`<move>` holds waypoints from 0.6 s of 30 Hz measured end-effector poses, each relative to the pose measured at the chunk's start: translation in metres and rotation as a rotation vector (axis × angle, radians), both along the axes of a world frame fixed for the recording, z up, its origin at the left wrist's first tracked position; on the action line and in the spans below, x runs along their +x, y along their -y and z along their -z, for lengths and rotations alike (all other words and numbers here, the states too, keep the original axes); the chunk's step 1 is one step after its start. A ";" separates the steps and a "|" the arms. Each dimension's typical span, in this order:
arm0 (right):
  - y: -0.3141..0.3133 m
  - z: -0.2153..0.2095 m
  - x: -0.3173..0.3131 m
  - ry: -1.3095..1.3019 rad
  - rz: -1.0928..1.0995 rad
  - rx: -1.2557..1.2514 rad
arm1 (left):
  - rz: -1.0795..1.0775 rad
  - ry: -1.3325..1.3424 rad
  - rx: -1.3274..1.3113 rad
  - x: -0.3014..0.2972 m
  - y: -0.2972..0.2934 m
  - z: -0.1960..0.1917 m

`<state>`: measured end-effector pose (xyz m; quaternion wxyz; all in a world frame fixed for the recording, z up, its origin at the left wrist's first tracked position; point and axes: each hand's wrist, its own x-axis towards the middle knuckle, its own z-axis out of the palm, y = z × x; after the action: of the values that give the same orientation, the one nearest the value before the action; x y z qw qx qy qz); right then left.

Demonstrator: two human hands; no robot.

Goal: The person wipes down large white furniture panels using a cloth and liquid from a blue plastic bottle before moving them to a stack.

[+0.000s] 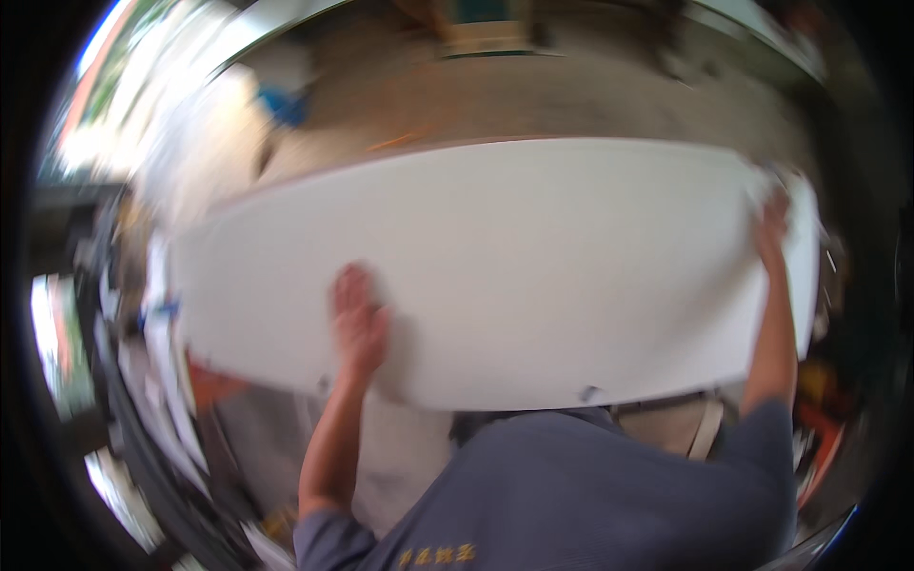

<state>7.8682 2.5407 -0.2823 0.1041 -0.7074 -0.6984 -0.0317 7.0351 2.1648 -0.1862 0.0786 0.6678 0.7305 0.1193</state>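
Note:
A long white panel (533,276) stretches from left to right in front of me. Over its left part is my left hand (358,322), fingers stretched out and nothing in them; whether it touches the surface I cannot tell. My right arm reaches out to the far right end, where my right hand (772,225) is at the panel's corner. Motion smears its fingers, and a small pale or metallic shape by the fingertips is too blurred to name. On the panel's near edge sits a small dark piece (590,392).
Beyond the panel lies a brown floor (457,100) with a box-like object (486,33) at the back. A blue item (282,105) is at the far left. Dark racks or frames (124,381) line the left side. Orange-red parts (821,443) stand at the lower right.

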 end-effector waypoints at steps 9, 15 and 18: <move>0.287 -0.084 -0.410 0.010 -0.774 -0.052 | -0.001 0.182 0.089 0.008 0.035 -0.015; 0.441 -0.139 -0.516 0.107 -0.936 -0.420 | 0.431 0.176 0.129 0.020 0.092 -0.007; 0.449 -0.144 -0.473 0.070 -0.851 -0.427 | 0.450 0.185 0.160 0.030 0.121 0.000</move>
<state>7.3949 2.0915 -0.1384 -0.0632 -0.3627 -0.9200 0.1342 7.0652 2.0441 -0.1864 0.1166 0.8040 0.5412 0.2168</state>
